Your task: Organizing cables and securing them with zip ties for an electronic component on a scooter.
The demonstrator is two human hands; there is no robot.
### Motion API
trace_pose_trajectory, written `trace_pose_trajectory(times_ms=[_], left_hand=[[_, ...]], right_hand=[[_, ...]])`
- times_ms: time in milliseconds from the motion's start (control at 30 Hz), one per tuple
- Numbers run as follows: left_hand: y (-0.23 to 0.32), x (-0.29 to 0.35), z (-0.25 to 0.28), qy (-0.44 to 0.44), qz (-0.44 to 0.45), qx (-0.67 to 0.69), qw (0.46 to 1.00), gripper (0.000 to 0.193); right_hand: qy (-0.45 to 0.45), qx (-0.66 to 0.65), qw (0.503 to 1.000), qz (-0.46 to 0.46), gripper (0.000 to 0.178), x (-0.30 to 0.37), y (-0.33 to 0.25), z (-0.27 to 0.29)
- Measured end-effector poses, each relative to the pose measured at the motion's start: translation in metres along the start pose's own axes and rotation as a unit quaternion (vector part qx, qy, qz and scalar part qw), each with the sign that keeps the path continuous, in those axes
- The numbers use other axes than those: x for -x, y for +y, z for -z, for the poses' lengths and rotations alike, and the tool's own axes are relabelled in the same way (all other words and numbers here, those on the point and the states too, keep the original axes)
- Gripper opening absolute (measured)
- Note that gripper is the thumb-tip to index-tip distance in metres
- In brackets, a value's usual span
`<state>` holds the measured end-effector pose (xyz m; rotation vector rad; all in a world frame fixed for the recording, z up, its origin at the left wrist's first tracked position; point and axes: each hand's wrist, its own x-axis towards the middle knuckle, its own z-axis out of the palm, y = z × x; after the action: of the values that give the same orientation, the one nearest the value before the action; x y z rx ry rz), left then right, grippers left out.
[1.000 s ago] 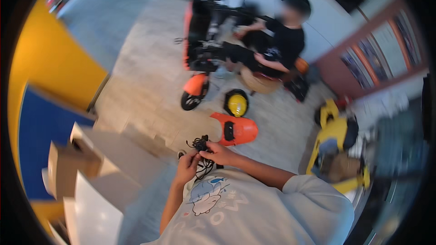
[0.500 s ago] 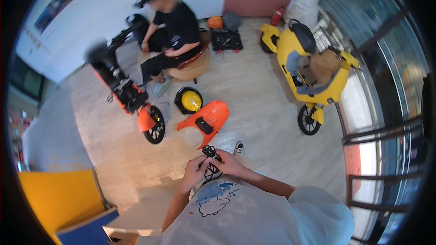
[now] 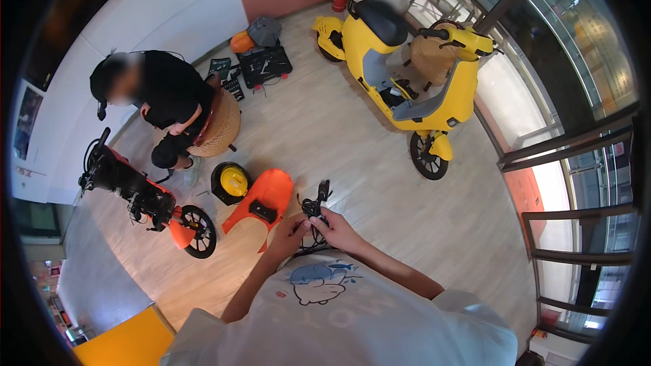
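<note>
In front of my shirt I hold a bundled black cable (image 3: 313, 209), folded in loops, with a plug-like end sticking up from it. My left hand (image 3: 290, 230) pinches the loops from the left side. My right hand (image 3: 337, 230) grips the bundle from the right, its thumb pressed on it. More loops hang down between the two hands toward my shirt. Beyond the hands, an orange scooter body panel (image 3: 277, 190) lies on the floor with a black part in its middle.
A yellow helmet (image 3: 234, 181) rests in a black holder left of the panel. A person (image 3: 163, 95) sits on a wicker stool (image 3: 220, 125) beside a partly stripped orange scooter (image 3: 146, 196). Right stands a yellow scooter (image 3: 380, 61); an open black toolbox (image 3: 264, 66) lies farther back.
My view has turned to the right, so the scooters and the seated person appear farther left. The cable stays in both hands, its plug-like end now pointing up more visibly.
</note>
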<state>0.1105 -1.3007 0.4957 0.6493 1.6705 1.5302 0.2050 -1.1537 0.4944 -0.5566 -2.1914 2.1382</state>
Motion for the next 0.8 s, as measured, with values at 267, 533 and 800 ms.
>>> trace_pose_trajectory(times_ms=[267, 533, 800], left_hand=[[0.051, -0.142, -0.008, -0.047, 0.041, 0.081, 0.995, 0.014], [0.065, -0.334, 0.035, -0.186, 0.091, 0.205, 0.957, 0.019], [0.107, -0.467, 0.108, -0.169, 0.054, 0.206, 0.962, 0.014]], right_hand=[[0.085, 0.178, 0.980, -0.027, 0.025, -0.077, -0.062, 0.091], [0.163, 0.108, 0.979, -0.055, 0.023, -0.224, -0.085, 0.156], [0.160, 0.081, 0.983, -0.052, 0.020, -0.374, -0.140, 0.185]])
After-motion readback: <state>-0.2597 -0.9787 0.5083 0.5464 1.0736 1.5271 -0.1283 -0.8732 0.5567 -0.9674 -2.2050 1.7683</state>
